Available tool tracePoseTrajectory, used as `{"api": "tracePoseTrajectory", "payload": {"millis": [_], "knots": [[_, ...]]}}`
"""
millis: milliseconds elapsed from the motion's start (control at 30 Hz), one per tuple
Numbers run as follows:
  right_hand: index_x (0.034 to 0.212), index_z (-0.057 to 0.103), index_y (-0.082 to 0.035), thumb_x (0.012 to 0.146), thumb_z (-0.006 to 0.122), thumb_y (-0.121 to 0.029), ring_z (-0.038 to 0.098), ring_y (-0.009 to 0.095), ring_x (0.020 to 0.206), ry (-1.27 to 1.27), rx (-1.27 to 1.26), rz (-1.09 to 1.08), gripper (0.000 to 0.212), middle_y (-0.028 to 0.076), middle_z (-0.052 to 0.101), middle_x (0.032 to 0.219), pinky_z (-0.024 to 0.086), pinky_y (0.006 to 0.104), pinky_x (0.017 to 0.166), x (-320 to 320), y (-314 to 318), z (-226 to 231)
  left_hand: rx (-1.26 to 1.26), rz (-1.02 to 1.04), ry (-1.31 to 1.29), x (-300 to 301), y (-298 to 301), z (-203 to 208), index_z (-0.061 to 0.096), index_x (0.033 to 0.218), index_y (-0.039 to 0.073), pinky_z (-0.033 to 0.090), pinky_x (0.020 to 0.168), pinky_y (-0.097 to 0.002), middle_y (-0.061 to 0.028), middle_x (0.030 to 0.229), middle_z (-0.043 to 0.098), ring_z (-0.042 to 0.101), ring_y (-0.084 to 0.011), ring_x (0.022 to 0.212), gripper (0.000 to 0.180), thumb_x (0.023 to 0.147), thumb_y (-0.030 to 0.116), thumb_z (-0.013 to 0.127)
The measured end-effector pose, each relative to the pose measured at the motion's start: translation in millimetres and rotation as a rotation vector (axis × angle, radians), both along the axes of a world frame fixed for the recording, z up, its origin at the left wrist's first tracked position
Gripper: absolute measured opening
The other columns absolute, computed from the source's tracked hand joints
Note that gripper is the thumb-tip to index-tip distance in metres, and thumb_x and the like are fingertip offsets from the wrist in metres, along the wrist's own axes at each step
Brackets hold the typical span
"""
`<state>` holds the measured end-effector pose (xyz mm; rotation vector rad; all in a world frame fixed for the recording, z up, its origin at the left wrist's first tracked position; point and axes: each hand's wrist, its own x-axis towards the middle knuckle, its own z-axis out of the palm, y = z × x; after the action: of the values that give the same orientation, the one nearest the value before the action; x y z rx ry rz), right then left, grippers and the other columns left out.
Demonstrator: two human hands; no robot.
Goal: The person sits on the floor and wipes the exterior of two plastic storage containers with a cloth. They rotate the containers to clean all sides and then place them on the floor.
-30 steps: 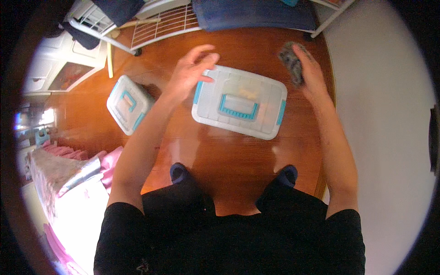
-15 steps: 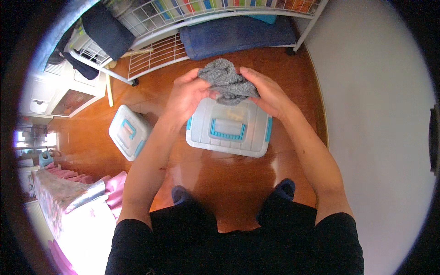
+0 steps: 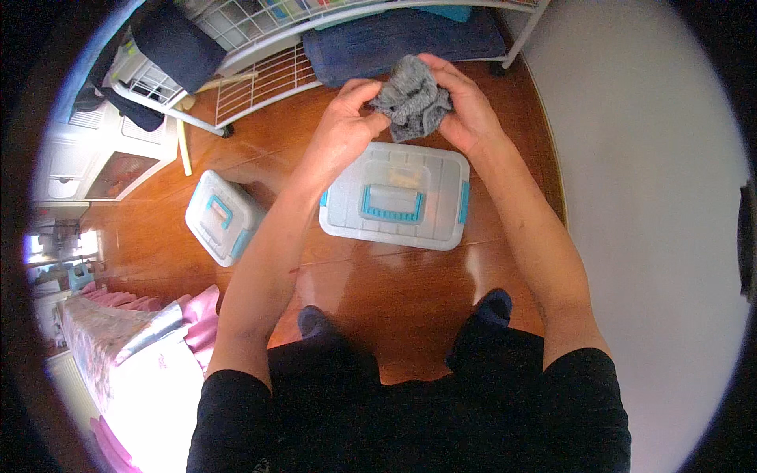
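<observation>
Cloth (image 3: pixel 412 101), crumpled, long axis roughly near–far, rounded end far; left fingers (image 3: pixel 359 94) and right fingers (image 3: pixel 453 76) pinch its sides.

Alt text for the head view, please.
Left hand and right hand hold a crumpled grey cloth between them. Below it in the picture, a translucent, blue-handled lidded box sits on a brown floor, a second box at its left, a white rack beyond.

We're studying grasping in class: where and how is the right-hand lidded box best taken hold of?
Likely by the long bar of its blue handle, from the wearer's side: the box sits upright, the handle seems folded flat centrally on top, and that bar faces the wearer.
</observation>
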<state>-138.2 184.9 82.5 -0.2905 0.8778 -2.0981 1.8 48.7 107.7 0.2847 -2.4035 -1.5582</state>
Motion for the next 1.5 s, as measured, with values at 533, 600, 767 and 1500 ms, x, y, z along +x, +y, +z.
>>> {"api": "tracePoseTrajectory", "payload": {"millis": [533, 600, 767, 1500], "knots": [[0.14, 0.051, -0.006, 0.099, 0.055, -0.043, 0.046, 0.024, 0.133, 0.696, 0.502, 0.118, 0.055, 0.013, 0.053, 0.14, 0.034, 0.0386, 0.113, 11, 70, -18, 0.201, 0.176, -0.024, -8, 8, -39, 0.06, 0.116, 0.004, 0.05, 0.083, -0.0277, -0.0114, 0.109, 0.062, 0.062, -0.0167, 0.1, 0.029, 0.088, 0.004, 0.063], [0.144, 0.046, -0.008, 0.099, 0.056, -0.042, 0.047, 0.027, 0.133, 0.787, 0.767, 0.074, 0.058, 0.014, 0.053, 0.139, 0.038, 0.0384, 0.111, -2, 109, -36, 0.037, 0.138, -0.079, -4, 5, -54, 0.062, 0.115, 0.004, 0.052, 0.084, -0.0326, -0.0134, 0.108, 0.064, 0.065, -0.0225, 0.097, 0.029, 0.086, -0.002, 0.06], [0.147, 0.04, -0.008, 0.097, 0.057, -0.043, 0.052, 0.031, 0.127, 0.598, 1.134, 0.154, 0.063, 0.021, 0.054, 0.137, 0.042, 0.0403, 0.106, 32, 144, -105, -0.582, -0.146, -0.11, -4, 31, -96, 0.06, 0.124, 0.008, 0.051, 0.092, -0.0422, -0.014, 0.119, 0.059, 0.059, -0.0394, 0.107, 0.046, 0.079, -0.003, 0.062], [0.145, 0.038, -0.006, 0.097, 0.058, -0.043, 0.063, 0.017, 0.081, 0.505, 0.934, 0.044, 0.065, 0.016, 0.064, 0.113, 0.051, 0.0281, 0.055, 62, 138, -146, -0.414, -0.342, -0.3, -16, 6, -63, 0.066, 0.097, 0.002, 0.051, 0.086, -0.0427, -0.016, 0.1, 0.066, 0.063, -0.0363, 0.094, 0.022, 0.076, 0.007, 0.062]]}}
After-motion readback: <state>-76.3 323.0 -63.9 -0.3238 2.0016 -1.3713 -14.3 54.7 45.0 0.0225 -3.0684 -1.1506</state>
